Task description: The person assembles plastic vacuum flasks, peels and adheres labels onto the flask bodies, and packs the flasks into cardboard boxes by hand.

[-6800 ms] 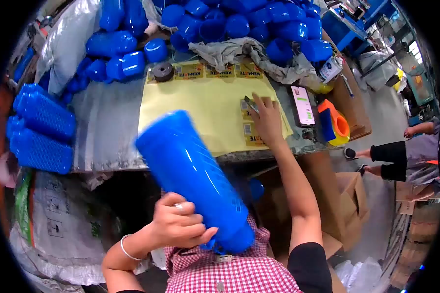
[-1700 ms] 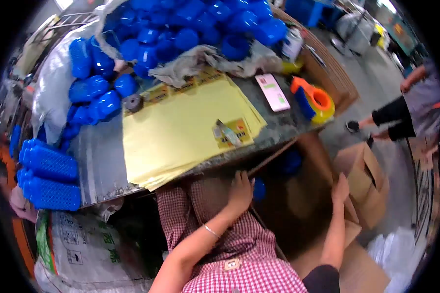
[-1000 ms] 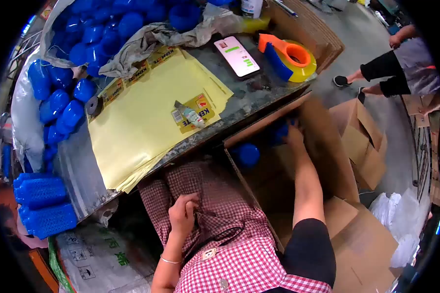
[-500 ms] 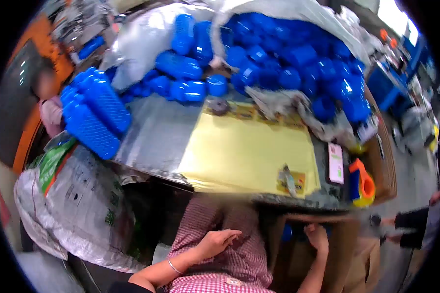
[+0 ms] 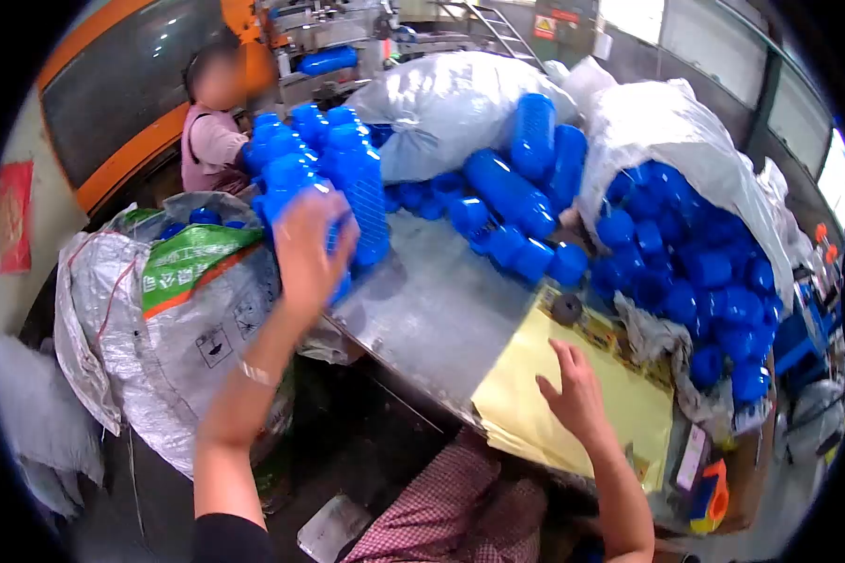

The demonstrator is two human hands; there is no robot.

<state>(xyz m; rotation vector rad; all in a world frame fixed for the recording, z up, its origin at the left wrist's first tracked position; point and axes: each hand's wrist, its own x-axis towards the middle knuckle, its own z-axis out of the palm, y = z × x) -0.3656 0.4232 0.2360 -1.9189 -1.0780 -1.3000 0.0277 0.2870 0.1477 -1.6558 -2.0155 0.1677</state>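
Note:
My left hand [image 5: 312, 246] is raised at the stack of blue bottles [image 5: 361, 192] on the table's left end. Its fingers are blurred, and whether they grip a bottle is unclear. My right hand [image 5: 575, 387] hovers, fingers apart and holding nothing, over the yellow sheets [image 5: 526, 399]. A dark tape roll [image 5: 566, 309] rests at the sheets' far edge. Beyond it lie loose blue bottles [image 5: 509, 192] and blue caps [image 5: 568, 265].
A large white sack [image 5: 681, 122] spills blue caps at the right. Near the right edge are a phone [image 5: 691, 457] and an orange tape dispenser [image 5: 712, 497]. A woven sack [image 5: 192, 328] stands left, and a person [image 5: 218, 141] is behind the bottles.
The view has swung left. My left hand has moved from my lap up to the stacked bottles. My right hand has come out of the cardboard box and is now above the sheets.

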